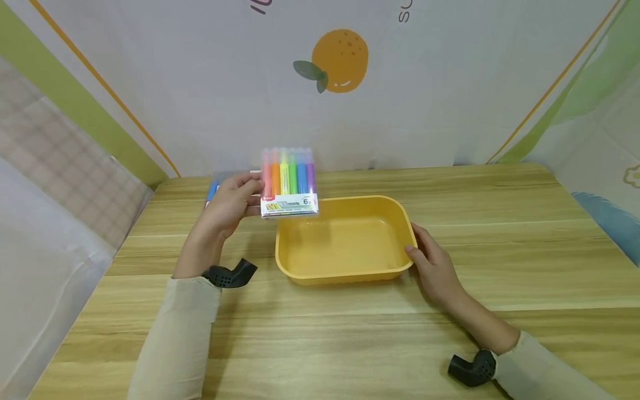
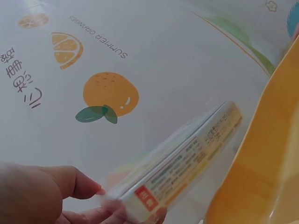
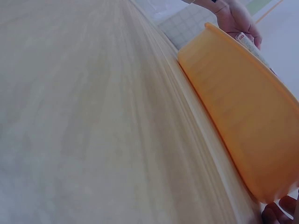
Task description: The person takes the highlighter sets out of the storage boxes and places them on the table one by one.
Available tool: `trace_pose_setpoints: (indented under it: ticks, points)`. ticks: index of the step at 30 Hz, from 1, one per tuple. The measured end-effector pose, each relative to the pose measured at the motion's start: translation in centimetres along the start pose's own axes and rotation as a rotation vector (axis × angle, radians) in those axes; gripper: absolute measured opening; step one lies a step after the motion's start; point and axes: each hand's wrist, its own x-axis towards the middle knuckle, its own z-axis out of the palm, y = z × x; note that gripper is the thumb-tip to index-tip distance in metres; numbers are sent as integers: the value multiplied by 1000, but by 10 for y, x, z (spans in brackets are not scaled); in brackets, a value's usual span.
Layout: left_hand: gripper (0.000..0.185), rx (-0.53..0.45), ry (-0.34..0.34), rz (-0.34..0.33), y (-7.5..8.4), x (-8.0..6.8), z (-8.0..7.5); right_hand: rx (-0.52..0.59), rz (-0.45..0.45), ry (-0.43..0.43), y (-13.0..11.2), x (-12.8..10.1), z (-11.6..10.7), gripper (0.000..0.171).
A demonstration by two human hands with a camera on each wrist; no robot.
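A clear pack of highlighters (image 1: 289,182) in several colours, with a white label along its bottom, is in my left hand (image 1: 227,203). Thumb and fingers pinch the pack by its left edge, and it overlaps the far left corner of a yellow plastic basket (image 1: 345,275). In the left wrist view the pack (image 2: 182,163) appears edge-on, its printed side toward the camera. My right hand (image 1: 435,269) grips the basket's right end, thumb over the rim and fingers along the outer wall. The basket's visible floor is bare.
Behind my left hand lies another flat pack with a blue part (image 1: 212,190), mostly hidden. The wooden table (image 1: 350,344) ends at the back against a white cloth (image 1: 215,83) printed with an orange. Each wrist wears a black camera mount (image 1: 230,275).
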Motion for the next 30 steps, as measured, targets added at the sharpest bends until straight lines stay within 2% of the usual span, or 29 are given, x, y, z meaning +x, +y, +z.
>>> trace_pose_setpoints:
  ticks: [4, 6, 12, 17, 21, 25, 30]
  points:
    - [46, -34, -4, -24, -1, 2, -1, 2, -4, -1, 0, 0, 0, 47]
    - [45, -83, -12, -27, -2, 3, -2, 3, -7, 0, 0, 0, 0, 47]
    - [43, -218, -45, 5, -6, 6, -8, 16, -12, 3, 0, 0, 1, 46]
    - [46, -241, -38, -13, -7, 7, -13, 25, -13, 0, 1, 0, 1, 47]
    - [59, -253, -38, -21, -6, 7, -18, 19, -20, 5, 1, 0, 1, 46]
    - [68, -262, -11, -30, -6, 6, -22, 15, -26, 6, -1, 1, 0, 46]
    - [68, -304, 30, -24, -6, 6, -26, 15, -24, -5, -3, 1, 0, 46]
